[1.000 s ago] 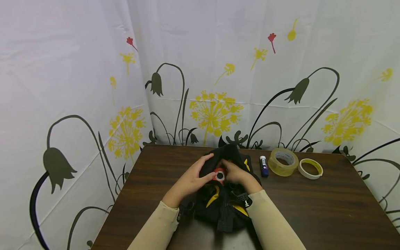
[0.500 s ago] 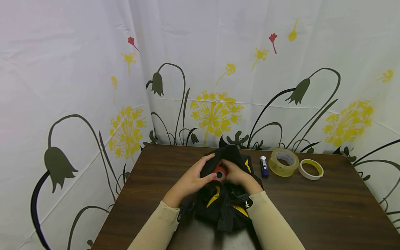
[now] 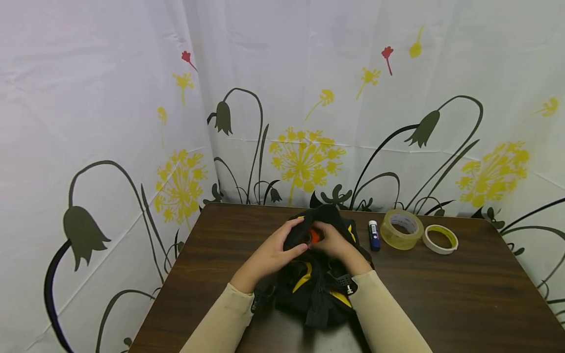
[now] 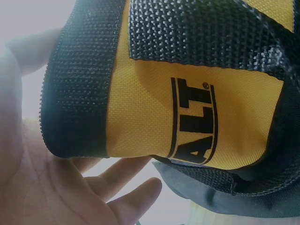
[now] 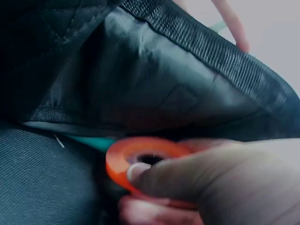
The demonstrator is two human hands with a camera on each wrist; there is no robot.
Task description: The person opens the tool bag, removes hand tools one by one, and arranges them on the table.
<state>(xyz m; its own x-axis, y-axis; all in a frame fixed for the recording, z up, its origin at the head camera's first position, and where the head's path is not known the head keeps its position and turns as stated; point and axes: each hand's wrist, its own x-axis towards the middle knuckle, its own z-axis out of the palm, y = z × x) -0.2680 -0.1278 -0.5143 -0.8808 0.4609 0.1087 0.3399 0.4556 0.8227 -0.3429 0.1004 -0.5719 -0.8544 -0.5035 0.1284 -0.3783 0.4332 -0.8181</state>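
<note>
A black and yellow fabric bag (image 3: 318,299) stands on the table with its mouth spread open. My left hand (image 3: 273,251) holds the left edge of that mouth, thumb on the inner side and fingers outside. In the left wrist view, a yellow panel (image 4: 140,112) with black lettering and webbing shows beside the palm. My right hand (image 3: 336,245) reaches into the opening. Between its thumb and fingers it pinches an orange tape roll (image 5: 119,161), partly covered by the thumb. Inside the bag, a sliver of something turquoise (image 5: 96,142) shows behind the roll.
To the right of the bag, a blue glue stick (image 3: 374,236), a wide roll of clear tape (image 3: 393,239) and a narrow white tape roll (image 3: 446,250) lie on the wooden table (image 3: 212,255). A flower-patterned curtain (image 3: 282,73) hangs behind.
The orange tape roll has turned and its round face is less visible from above. My right hand's fingers have shifted over it, while the left hand keeps its hold on the bag.
</note>
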